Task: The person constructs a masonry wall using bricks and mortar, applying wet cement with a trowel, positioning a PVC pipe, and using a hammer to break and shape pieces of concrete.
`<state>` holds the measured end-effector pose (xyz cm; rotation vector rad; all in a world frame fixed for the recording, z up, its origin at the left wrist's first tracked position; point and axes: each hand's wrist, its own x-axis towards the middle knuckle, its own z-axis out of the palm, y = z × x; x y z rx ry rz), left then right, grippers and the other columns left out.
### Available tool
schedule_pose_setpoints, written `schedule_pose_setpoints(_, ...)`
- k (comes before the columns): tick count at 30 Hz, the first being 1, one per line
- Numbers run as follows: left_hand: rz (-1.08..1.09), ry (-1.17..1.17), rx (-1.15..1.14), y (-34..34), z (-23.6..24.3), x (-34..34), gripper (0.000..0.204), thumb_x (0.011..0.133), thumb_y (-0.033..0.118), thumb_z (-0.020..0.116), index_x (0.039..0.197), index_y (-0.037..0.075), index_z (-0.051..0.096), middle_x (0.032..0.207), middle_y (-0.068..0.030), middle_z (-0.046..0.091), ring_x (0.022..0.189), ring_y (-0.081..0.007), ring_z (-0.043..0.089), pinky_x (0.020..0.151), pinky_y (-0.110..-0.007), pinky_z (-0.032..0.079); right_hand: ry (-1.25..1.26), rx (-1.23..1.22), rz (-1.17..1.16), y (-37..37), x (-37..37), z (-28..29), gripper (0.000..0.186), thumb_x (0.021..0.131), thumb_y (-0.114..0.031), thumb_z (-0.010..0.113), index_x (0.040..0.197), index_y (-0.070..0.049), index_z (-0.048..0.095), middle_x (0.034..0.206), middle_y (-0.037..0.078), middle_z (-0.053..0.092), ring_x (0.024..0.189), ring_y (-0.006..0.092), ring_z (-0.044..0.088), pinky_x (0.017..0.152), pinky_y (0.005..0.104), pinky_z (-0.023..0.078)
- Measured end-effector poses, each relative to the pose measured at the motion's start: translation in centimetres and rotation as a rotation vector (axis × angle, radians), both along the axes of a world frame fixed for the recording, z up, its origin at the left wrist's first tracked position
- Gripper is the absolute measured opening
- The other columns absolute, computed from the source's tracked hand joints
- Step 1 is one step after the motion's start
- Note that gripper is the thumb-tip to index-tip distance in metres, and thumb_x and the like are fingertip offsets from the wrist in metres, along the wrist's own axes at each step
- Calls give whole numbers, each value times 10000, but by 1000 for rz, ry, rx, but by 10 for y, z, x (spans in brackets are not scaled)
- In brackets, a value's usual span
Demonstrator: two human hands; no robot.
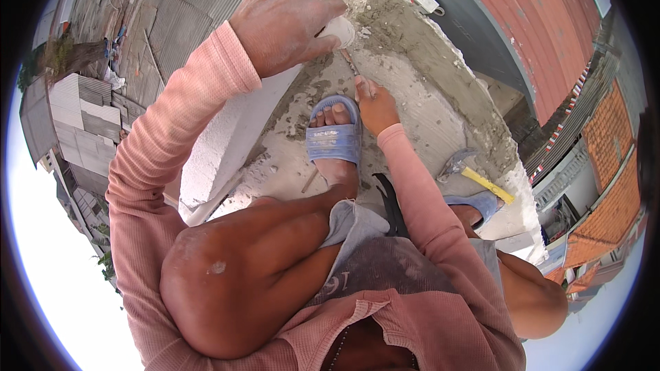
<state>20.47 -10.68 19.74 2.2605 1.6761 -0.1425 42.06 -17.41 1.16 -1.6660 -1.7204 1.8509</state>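
Corrugated grey roofs [199, 20] spread out below, past the left hand, and a long red roof [533, 20] stretches away beyond the right hand to its right. Under both hands is a rough, pale ledge [426, 86], smeared with grey cement [395, 17] along its far edge, ahead of the right hand and beside the left. A white block [230, 141] sits closer to the body than the left hand and to the left of the right hand. One blue sandal [335, 141], worn on the left foot, is just to the left of the right hand; the other blue sandal [485, 205] is nearer the body, to its right.

The left hand [289, 27] is over the ledge's left edge, its thumb and fingers curled around a white, rounded piece [338, 31]. The right hand [376, 104], nearer the body, is clenched around the near end of a thin, dirty rod [349, 62]. The rod runs between the two hands, its far end meeting the edge of the white piece; whether they are joined I cannot tell. A tool with a yellow handle [487, 185] lies on the ledge, to the right of the right hand and nearer the body.
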Motion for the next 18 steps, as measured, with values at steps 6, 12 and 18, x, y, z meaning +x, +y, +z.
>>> schedule_pose_setpoints(6,15,-62,-50,-5,8,-7,378,851,294,718,1158,84,649,1022,-112,623,895,-333,668,799,-451,536,-154,46,74,12,99,62,450,1036,-424,470,913,-26,639,707,162,620,704,323,615,717,394,475)
schedule_pose_setpoints(12,46,14,56,-5,8,1,369,858,248,699,1185,92,632,1093,-120,598,1060,-316,615,873,-436,524,96,-209,-72,-18,110,137,365,1039,-337,511,1045,-5,663,692,40,554,612,109,533,593,281,435)
schedule_pose_setpoints(18,-203,-837,-154,9,17,95,187,848,125,624,1012,37,601,1024,-137,616,973,-342,633,838,-435,521,138,-270,-408,-57,119,92,245,966,-158,543,1056,46,642,830,65,631,591,108,566,560,247,485)
